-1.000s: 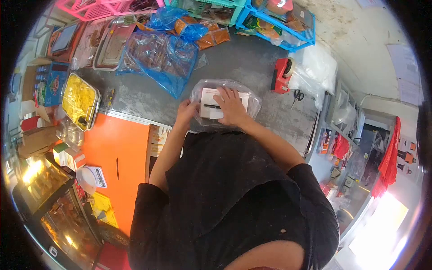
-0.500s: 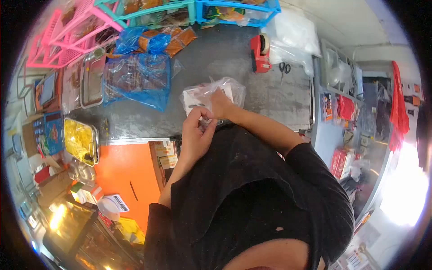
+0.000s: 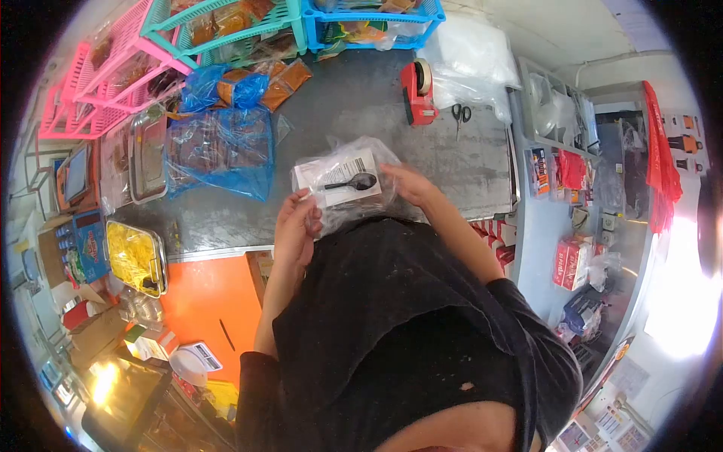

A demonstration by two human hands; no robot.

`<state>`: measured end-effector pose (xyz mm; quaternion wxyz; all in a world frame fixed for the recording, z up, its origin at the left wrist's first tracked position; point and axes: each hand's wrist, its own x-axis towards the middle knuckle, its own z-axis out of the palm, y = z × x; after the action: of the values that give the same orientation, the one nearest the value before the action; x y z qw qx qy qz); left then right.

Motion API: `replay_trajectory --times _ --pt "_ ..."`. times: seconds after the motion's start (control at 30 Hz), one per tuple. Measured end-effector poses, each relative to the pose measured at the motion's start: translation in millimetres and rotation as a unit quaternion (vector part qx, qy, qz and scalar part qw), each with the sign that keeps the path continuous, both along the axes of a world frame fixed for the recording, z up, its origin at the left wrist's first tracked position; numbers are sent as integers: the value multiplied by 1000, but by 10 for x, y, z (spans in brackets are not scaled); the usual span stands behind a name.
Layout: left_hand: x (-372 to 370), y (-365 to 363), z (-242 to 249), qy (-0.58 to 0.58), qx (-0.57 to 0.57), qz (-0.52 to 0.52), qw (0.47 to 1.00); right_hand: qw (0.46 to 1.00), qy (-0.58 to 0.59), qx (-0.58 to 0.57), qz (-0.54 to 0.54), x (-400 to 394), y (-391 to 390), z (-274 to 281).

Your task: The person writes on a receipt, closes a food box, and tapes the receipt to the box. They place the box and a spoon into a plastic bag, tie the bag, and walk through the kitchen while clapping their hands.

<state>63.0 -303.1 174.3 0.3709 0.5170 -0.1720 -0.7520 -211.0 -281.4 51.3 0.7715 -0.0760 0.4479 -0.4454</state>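
Head view: both hands hold a clear bag (image 3: 346, 184) w/ a white box and black spoon (image 3: 352, 183) inside, at the counter (image 3: 452, 162) edge near the body. Left hand (image 3: 296, 226) fingers pinch the bag's left corner; right hand (image 3: 407, 183) fingers grip its right side. Blue bag (image 3: 218, 147) lies left, tape dispenser (image 3: 416, 92) & scissors (image 3: 459, 114) behind.

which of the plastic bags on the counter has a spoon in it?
The clear bag held between the left hand and right hand, with a black spoon lying on a white box inside. The blue bags further back hold brown packets, no spoon.
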Motion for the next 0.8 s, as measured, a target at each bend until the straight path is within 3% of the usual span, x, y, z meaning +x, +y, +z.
replay_trajectory --times 0.07,0.13,0.17,0.23,0.3,0.37,0.5,0.57,0.6,0.67,0.7,0.77,0.8 --pt "132 5 -60 41 58 -8 997 993 99 -52 -31 -57 76 120" --pt "268 25 -74 185 119 -58 974 994 47 -84 -55 -39 147 882" --pt "311 15 -53 185 119 -54 974 989 -3 -121 -81 -52 143 1137" --pt "373 -10 53 295 120 -19 948 989 33 -118 -84 -129 182 1171" --pt "363 -90 159 257 95 8 962 987 71 -114 -91 -183 219 1107" --pt "373 -150 213 225 70 52 971 992 8 -94 -79 -249 167 921" --pt "477 -139 452 253 67 82 962 991 44 -125 -24 -141 224 1448" --pt "534 -104 538 233 40 87 968 984 105 -88 -111 -227 258 1505" --pt "556 -79 449 233 39 93 967 985 104 -89 -105 -229 269 1535" --pt "624 42 200 197 65 56 977 945 298 -98 -90 -177 337 1615" --pt "625 90 281 195 63 66 977 947 295 -100 -81 -71 366 1773" --pt "503 181 641 213 81 73 971 934 223 -268 -84 178 407 2205" --pt "429 195 849 214 85 79 970 935 223 -264 -77 221 409 2288"
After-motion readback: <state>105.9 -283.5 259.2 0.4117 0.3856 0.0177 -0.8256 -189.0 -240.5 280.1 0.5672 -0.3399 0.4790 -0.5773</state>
